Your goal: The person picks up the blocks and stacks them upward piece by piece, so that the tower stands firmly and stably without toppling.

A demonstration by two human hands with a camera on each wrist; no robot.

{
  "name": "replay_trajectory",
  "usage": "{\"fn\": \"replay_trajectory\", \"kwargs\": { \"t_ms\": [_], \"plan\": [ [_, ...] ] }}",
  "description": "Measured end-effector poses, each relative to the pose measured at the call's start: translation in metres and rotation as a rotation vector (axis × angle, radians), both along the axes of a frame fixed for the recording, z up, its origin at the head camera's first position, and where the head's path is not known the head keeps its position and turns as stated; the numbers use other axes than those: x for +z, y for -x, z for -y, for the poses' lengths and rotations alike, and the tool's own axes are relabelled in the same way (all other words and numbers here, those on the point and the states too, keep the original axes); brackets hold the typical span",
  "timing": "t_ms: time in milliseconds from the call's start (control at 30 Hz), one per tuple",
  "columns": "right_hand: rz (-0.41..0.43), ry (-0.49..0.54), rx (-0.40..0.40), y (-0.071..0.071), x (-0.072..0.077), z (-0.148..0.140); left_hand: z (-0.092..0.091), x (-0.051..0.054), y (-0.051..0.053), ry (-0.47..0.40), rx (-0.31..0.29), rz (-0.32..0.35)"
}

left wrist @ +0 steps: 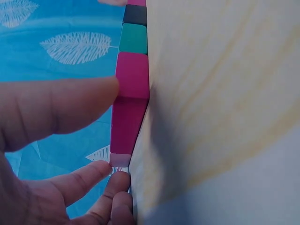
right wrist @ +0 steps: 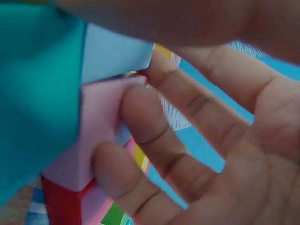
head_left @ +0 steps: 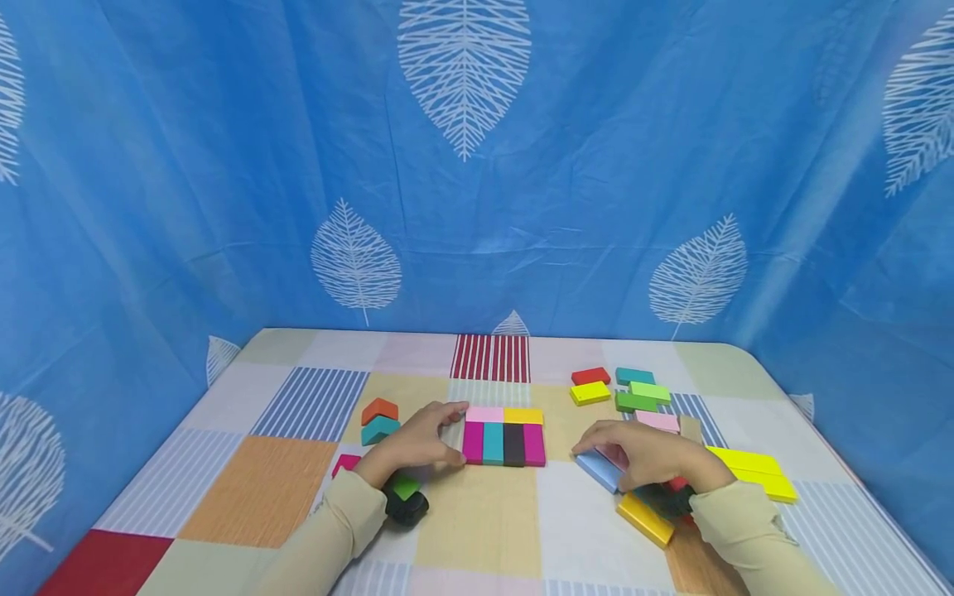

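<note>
In the head view, several blocks lie flush in a flat rectangle: pink (head_left: 486, 415) and yellow (head_left: 523, 416) above magenta (head_left: 474, 443), teal (head_left: 493, 444), black (head_left: 513, 444) and magenta. My left hand (head_left: 417, 439) is at its left side, its thumb (left wrist: 61, 110) touching a magenta block (left wrist: 132, 77) and its other fingertips near the pink end (left wrist: 120, 160). To the right, my right hand (head_left: 652, 454) grips a light blue block (head_left: 599, 470). Below this block (right wrist: 110, 51) in the right wrist view, two fingertips touch a pink block (right wrist: 101, 117); a teal block (right wrist: 37, 93) is close by.
Orange (head_left: 380, 410) and teal (head_left: 379, 430) blocks lie left of my left hand, with a green block (head_left: 405, 486) by its wrist. Red (head_left: 591, 377), yellow, teal and green blocks lie at the back right. Long yellow blocks (head_left: 756, 472) and a golden one (head_left: 644, 520) flank my right hand.
</note>
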State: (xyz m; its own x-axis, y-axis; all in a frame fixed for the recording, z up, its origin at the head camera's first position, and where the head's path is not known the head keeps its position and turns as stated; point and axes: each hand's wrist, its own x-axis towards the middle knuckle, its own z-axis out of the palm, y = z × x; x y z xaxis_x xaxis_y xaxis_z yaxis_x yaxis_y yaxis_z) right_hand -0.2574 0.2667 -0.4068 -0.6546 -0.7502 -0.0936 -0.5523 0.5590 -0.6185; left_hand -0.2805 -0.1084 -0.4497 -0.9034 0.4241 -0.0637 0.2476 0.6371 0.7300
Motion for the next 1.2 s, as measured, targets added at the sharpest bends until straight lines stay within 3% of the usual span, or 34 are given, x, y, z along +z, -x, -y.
{"fn": "replay_trajectory", "kwargs": {
  "t_ms": [300,500,567,667,800,1000,1200],
  "plan": [
    [-0.035,-0.041,-0.133,-0.012,-0.007,0.017,0.002,0.0,0.001,-0.011,-0.013,0.008],
    [0.175,-0.058,-0.125,-0.02,0.0,0.024,0.002,0.002,0.001,-0.021,-0.001,0.012],
    [0.213,-0.052,-0.128,-0.019,-0.005,0.021,0.002,0.002,0.0,-0.02,0.001,0.013],
    [0.191,-0.006,-0.108,-0.01,-0.03,0.012,0.002,0.002,0.0,-0.016,-0.001,0.015],
    [0.15,0.027,-0.116,-0.01,-0.048,0.017,0.001,0.002,0.0,-0.015,-0.004,0.019],
    [0.086,0.057,-0.188,-0.032,-0.026,0.059,0.002,0.003,-0.002,-0.021,-0.012,0.012],
    [0.002,0.037,-0.277,-0.037,-0.017,0.092,0.003,0.003,-0.002,-0.021,-0.021,0.0]
  ]
}}
